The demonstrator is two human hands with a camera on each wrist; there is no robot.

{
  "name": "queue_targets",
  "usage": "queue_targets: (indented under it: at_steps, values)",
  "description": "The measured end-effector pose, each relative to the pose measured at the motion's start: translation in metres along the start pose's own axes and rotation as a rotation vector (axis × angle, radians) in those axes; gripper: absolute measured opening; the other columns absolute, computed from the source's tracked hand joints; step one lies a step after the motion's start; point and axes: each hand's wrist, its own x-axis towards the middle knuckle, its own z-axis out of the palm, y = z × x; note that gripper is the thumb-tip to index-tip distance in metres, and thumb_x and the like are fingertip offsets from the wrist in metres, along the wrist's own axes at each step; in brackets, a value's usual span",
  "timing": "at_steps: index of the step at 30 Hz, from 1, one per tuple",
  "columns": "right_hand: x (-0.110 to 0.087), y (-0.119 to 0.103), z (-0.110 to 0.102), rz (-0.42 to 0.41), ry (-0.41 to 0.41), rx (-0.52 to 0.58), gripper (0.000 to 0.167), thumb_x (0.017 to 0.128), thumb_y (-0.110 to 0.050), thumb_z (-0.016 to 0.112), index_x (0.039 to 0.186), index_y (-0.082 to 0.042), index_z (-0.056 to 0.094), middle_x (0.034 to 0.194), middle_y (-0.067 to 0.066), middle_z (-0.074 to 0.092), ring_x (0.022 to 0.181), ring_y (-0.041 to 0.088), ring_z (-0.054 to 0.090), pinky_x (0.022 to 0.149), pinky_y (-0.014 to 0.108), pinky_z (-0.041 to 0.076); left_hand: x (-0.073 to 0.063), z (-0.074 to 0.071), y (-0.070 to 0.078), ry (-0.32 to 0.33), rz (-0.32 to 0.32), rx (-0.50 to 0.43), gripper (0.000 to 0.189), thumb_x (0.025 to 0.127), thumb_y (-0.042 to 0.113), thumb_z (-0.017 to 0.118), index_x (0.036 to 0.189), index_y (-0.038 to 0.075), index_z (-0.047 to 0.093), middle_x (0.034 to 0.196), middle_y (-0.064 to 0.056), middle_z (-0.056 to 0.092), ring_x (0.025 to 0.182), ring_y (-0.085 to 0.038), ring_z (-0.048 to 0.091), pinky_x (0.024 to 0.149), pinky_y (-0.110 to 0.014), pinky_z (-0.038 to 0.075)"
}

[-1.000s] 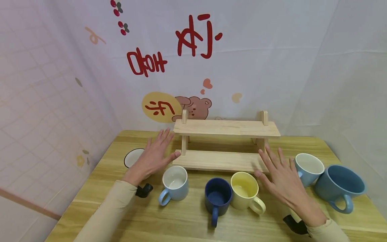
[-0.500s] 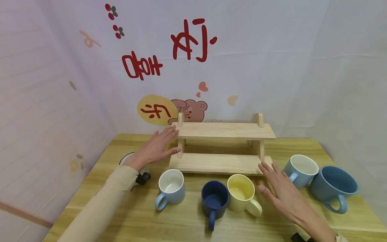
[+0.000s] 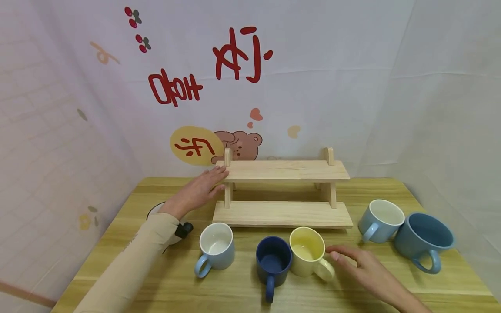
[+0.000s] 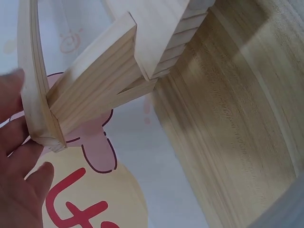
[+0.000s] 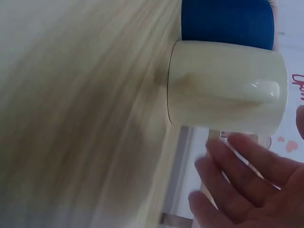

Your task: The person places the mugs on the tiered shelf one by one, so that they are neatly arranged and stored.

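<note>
I have my right hand (image 3: 368,267) loosely spread beside the yellow mug (image 3: 306,253); I cannot tell whether a fingertip touches it. The mug stands upright just in front of the lower shelf (image 3: 282,214), close against the navy mug (image 3: 273,261). On its right, a gap of worktop (image 3: 242,287) reaches to the light-blue mug (image 3: 377,230) and the big blue mug (image 3: 420,243) by the right edge. My left hand (image 3: 193,193), fingers extended, rests at the upper shelf's (image 3: 285,170) left end.
</note>
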Motion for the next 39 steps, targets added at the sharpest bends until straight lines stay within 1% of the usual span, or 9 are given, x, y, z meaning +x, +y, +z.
queue_targets:
  at_steps: [3,7,9,15,19,25,30,36,39]
  values:
    - [0.003,0.007,0.004,-0.101,-0.041,0.088,0.017,0.106,-0.016,0.06,0.108,-0.021,0.076,0.102,-0.014,0.073,0.096,-0.001,0.063,0.077,0.027,0.055,0.0,0.001,-0.001,0.017,0.01,0.047,0.05,0.107,0.013,0.057,0.155,0.001,0.045,0.163,-0.018,0.037,0.151,-0.038,0.033,0.122,-0.053,0.027]
    - [0.007,0.011,0.01,-0.207,-0.103,0.243,0.026,0.106,-0.004,0.055,0.097,-0.021,0.073,0.086,-0.016,0.067,0.08,-0.002,0.057,0.064,0.022,0.048,0.002,0.0,-0.001,0.064,0.031,0.075,0.048,0.104,0.002,0.059,0.151,0.002,0.051,0.159,-0.018,0.044,0.144,-0.04,0.044,0.117,-0.054,0.037]
    - [0.009,0.012,0.012,-0.234,-0.162,0.344,0.031,0.107,0.0,0.051,0.096,-0.019,0.073,0.084,-0.011,0.069,0.078,0.001,0.059,0.065,0.022,0.048,0.003,0.0,-0.001,0.085,0.036,0.067,0.048,0.101,-0.002,0.062,0.149,0.002,0.054,0.156,-0.018,0.047,0.141,-0.04,0.048,0.113,-0.054,0.041]
    - [0.011,0.012,0.013,-0.228,-0.366,0.603,0.036,0.11,0.002,0.041,0.1,-0.01,0.073,0.091,0.009,0.075,0.09,0.012,0.068,0.082,0.025,0.052,0.005,0.0,-0.002,0.126,0.036,0.058,0.055,0.093,-0.014,0.066,0.144,0.003,0.061,0.15,-0.015,0.054,0.133,-0.037,0.057,0.104,-0.05,0.051]
    - [0.009,0.013,0.013,-0.17,-0.401,0.68,0.034,0.111,-0.001,0.039,0.101,-0.004,0.071,0.09,0.013,0.074,0.093,0.013,0.068,0.087,0.024,0.05,0.006,0.001,-0.003,0.15,0.037,0.048,0.048,0.095,-0.011,0.067,0.141,0.004,0.064,0.147,-0.014,0.058,0.128,-0.036,0.06,0.101,-0.049,0.053]
    - [0.007,0.009,0.002,-0.078,-0.339,0.723,0.037,0.113,-0.004,0.033,0.1,0.0,0.067,0.087,0.014,0.069,0.091,0.02,0.066,0.088,0.025,0.048,0.007,0.001,-0.003,0.192,0.036,0.046,0.042,0.097,-0.007,0.066,0.138,0.004,0.066,0.141,-0.015,0.062,0.129,-0.034,0.06,0.101,-0.051,0.053]
    - [0.006,0.0,-0.008,-0.149,-0.219,0.722,0.036,0.112,0.003,0.032,0.098,0.003,0.065,0.081,0.015,0.062,0.084,0.023,0.065,0.084,0.027,0.051,0.007,0.0,-0.004,0.207,0.044,0.033,0.042,0.097,-0.006,0.066,0.138,0.004,0.066,0.141,-0.014,0.062,0.128,-0.033,0.061,0.101,-0.05,0.053]
    - [0.01,-0.016,-0.02,-0.204,-0.06,0.759,0.034,0.11,0.008,0.031,0.096,0.006,0.062,0.079,0.01,0.058,0.08,0.021,0.061,0.078,0.028,0.052,0.008,0.003,-0.009,0.243,0.035,-0.031,0.034,0.1,0.0,0.065,0.134,0.005,0.069,0.132,-0.016,0.069,0.11,-0.035,0.071,0.094,-0.049,0.057]
    - [0.013,-0.024,-0.027,-0.205,-0.016,0.805,0.035,0.111,0.006,0.029,0.096,0.005,0.061,0.082,0.005,0.058,0.083,0.019,0.061,0.08,0.027,0.052,0.008,0.004,-0.012,0.265,0.04,-0.08,0.033,0.099,0.0,0.068,0.131,0.004,0.071,0.132,-0.016,0.069,0.116,-0.035,0.069,0.098,-0.049,0.055]
